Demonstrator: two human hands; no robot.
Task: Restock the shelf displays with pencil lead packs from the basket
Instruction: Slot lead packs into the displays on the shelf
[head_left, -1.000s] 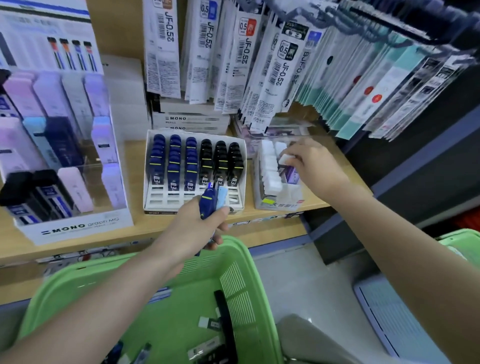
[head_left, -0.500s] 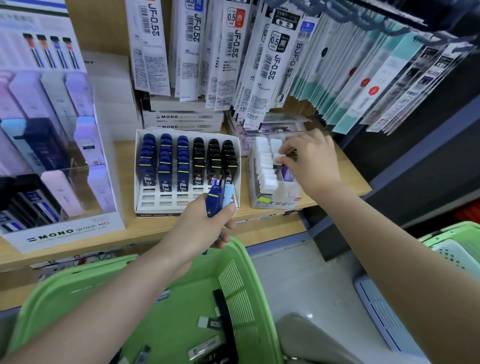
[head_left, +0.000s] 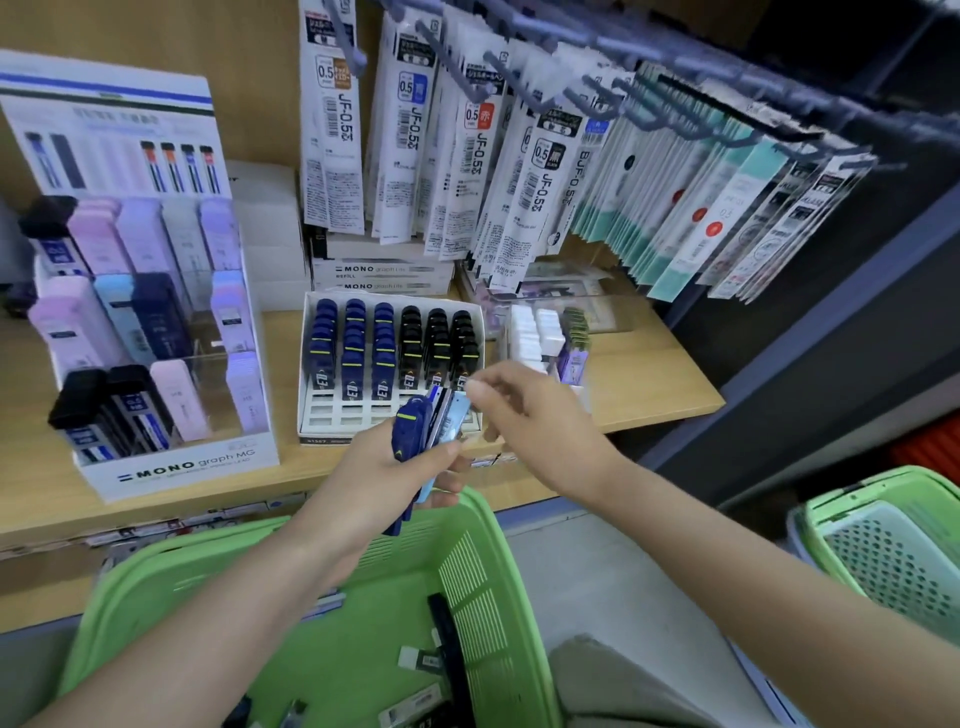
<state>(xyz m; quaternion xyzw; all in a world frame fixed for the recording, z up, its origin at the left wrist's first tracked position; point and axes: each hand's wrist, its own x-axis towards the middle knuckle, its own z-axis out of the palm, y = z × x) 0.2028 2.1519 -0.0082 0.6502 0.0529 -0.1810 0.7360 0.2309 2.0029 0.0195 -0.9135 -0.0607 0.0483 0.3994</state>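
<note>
One wooden shelf (head_left: 649, 374) is carrying all the displays, and its left end is running out of frame. Two green baskets are showing. The near basket (head_left: 483, 587) is sitting below the shelf edge with its bottom cut off; the loose lead packs (head_left: 415, 657) lying in it are too blurred to count. The second basket (head_left: 883, 480), at right, is getting clipped by the frame edge.

One MONO graph MG display (head_left: 182, 462) is standing at left, its case labels blurred. One white tray (head_left: 337, 415) is showing six columns, three dark blue and three black, with the front slots empty. One clear box (head_left: 504, 338) of white packs is sitting just right of it, partly hidden behind the right hand (head_left: 535, 421).

The left hand (head_left: 379, 483) is gripping a fan of lead packs (head_left: 413, 431) above the near basket's far rim, in front of the tray. The packs are dark blue with a lime stripe, plus light blue: at least three, exact count unclear. The right hand is curling its fingers at the fan's top; can't tell if it's pinching or just touching.
</note>
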